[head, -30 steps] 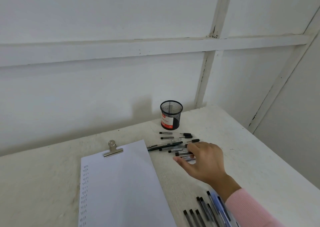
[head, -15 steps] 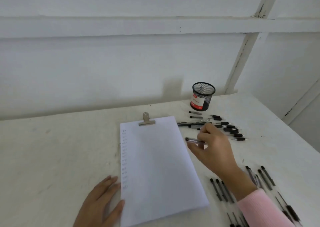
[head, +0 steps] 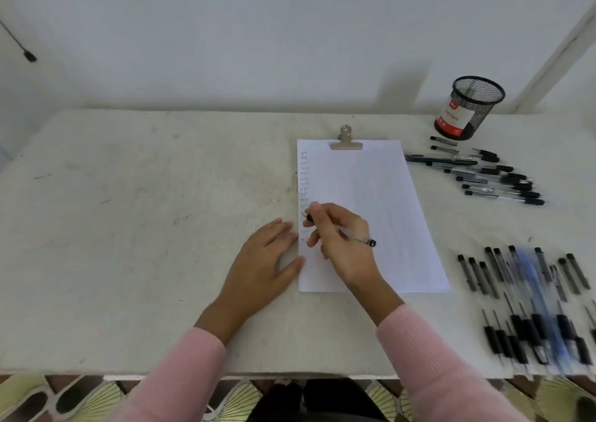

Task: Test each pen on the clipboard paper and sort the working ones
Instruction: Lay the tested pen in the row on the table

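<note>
A white sheet on a clipboard [head: 380,196] lies in the middle of the table, with a column of small ink marks down its left margin. My right hand [head: 338,241] grips a clear pen [head: 358,238] with its tip at the left margin, over the lower marks. My left hand [head: 264,260] lies flat on the table, fingers straight, touching the paper's left edge. Several pens [head: 490,176] lie in a group right of the clipboard's top. A larger group of pens [head: 532,302] lies at the front right.
A black mesh pen cup [head: 467,109] with a red label stands at the back right by the wall. The table's front edge [head: 290,376] runs just below my forearms. A white post [head: 554,54] rises at the right.
My right hand took a pen from the upper group and brought it left onto the paper's margin. My left hand came up to the paper's edge. The view swung left and down.
</note>
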